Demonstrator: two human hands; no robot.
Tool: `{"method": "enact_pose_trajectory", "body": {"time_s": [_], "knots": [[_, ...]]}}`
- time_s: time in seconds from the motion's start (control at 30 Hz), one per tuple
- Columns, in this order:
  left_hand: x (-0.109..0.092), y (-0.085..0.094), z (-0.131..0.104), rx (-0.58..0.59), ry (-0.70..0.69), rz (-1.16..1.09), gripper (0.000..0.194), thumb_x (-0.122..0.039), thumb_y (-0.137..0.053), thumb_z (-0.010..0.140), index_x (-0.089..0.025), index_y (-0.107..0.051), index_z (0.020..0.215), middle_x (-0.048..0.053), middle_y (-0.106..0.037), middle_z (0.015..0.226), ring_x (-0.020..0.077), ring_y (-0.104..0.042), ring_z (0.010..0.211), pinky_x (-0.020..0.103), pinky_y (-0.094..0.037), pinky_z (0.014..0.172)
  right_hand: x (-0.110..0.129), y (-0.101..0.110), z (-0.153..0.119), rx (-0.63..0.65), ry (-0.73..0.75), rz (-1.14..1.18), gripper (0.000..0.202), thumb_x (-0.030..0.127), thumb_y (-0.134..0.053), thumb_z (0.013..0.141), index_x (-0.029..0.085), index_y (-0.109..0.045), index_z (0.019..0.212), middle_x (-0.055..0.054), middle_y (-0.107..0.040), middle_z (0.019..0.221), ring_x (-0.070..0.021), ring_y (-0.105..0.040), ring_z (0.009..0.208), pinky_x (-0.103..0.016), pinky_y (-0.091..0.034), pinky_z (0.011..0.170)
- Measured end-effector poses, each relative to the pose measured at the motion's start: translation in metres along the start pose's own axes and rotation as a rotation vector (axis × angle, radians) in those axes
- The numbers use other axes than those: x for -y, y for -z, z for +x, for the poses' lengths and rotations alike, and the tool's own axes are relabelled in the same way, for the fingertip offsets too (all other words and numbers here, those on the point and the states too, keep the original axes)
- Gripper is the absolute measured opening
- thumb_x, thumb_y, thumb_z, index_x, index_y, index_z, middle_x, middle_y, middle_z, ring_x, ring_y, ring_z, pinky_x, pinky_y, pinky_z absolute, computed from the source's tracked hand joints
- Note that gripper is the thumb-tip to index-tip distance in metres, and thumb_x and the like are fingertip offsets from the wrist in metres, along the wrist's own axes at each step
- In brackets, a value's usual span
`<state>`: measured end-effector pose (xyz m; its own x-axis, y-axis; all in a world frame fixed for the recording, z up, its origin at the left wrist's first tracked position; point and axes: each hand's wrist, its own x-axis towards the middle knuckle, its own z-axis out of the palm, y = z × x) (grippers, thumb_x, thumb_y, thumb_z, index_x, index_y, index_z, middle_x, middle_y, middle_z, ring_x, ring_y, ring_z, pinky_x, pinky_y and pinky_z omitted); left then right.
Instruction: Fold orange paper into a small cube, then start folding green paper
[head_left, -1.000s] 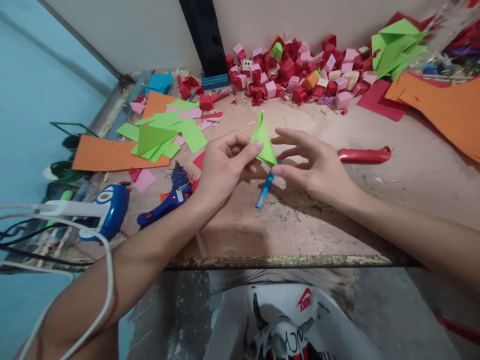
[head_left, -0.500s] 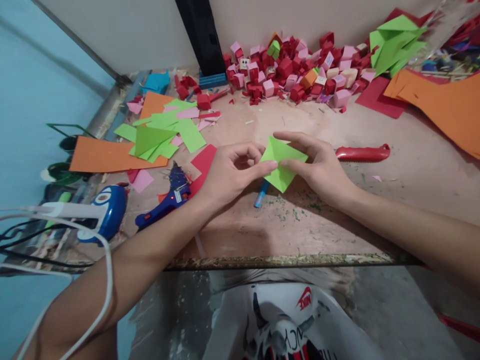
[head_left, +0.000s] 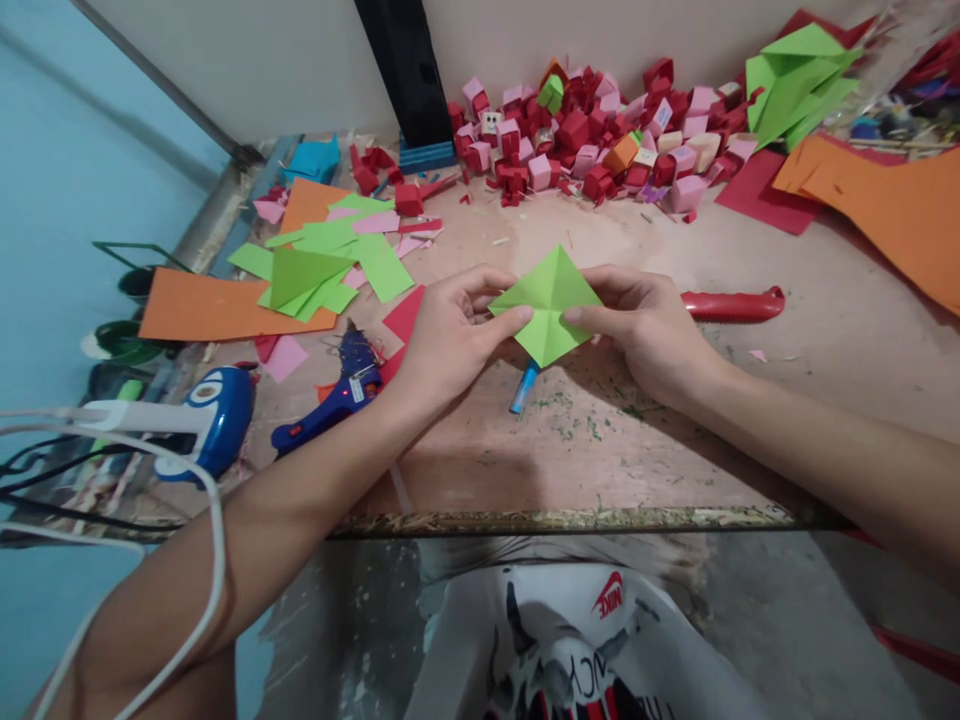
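A square of green paper (head_left: pixel 551 290) with crossing creases is held up as a diamond over the table. My left hand (head_left: pixel 465 330) pinches its left corner, thumb on top and fingers behind. On the right side, my right hand (head_left: pixel 649 325) grips it the same way, the thumb near the middle. Below the paper's lower corner a blue pen-like stick (head_left: pixel 524 388) lies on the table, its upper part hidden by the paper. Just beyond my right hand is a red-handled tool (head_left: pixel 739 304).
Green paper pieces (head_left: pixel 311 270), an orange sheet (head_left: pixel 225 308) and a blue glue gun (head_left: pixel 330 405) lie left. Small red and pink paper boxes (head_left: pixel 574 135) are heaped at the back. Orange sheets (head_left: pixel 892 205) lie right. A white cable (head_left: pixel 217 560) hangs by my left arm.
The green paper has opened out flatter and wider, its creases now facing up. Both hands have shifted slightly, with my right fingers now mostly behind the paper.
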<state>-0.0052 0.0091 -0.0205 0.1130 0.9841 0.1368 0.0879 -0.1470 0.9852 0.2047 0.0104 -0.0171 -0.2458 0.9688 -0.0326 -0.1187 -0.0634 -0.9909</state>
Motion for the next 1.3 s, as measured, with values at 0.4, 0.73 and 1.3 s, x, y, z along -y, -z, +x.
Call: {"method": "enact_pose_trajectory", "body": {"time_s": [0.4,0.73,1.3], "knots": [[0.004,0.007,0.006,-0.156,-0.107,0.034,0.025,-0.028,-0.083,0.088,-0.024,-0.07,0.108,0.004,-0.078,0.099,0.0188,-0.076,0.089,0.03,-0.064,0.076,0.007,0.0,-0.001,0.087,-0.134,0.037,0.013,0.03,-0.088,0.081,0.02,-0.08,0.085,-0.007,-0.08,0.082,-0.022,-0.076,0.072,-0.032,-0.06,0.062],[0.007,0.001,0.003,-0.07,-0.105,0.05,0.027,-0.03,-0.086,0.085,-0.024,-0.072,0.108,0.004,-0.079,0.1,0.0214,-0.076,0.091,0.032,-0.063,0.075,0.009,-0.002,-0.003,0.112,-0.137,0.027,0.013,0.033,-0.09,0.083,0.024,-0.081,0.087,-0.008,-0.082,0.094,-0.0243,-0.078,0.078,-0.04,-0.065,0.072],[-0.008,0.009,-0.004,0.229,-0.666,0.876,0.042,-0.051,-0.092,0.08,-0.028,-0.071,0.109,0.011,-0.062,0.156,0.0414,-0.056,0.142,0.064,-0.034,0.121,0.006,-0.002,-0.002,0.07,-0.079,-0.046,0.008,0.032,-0.088,0.083,0.027,-0.081,0.082,-0.003,-0.082,0.094,-0.0244,-0.075,0.084,-0.038,-0.065,0.073]]}}
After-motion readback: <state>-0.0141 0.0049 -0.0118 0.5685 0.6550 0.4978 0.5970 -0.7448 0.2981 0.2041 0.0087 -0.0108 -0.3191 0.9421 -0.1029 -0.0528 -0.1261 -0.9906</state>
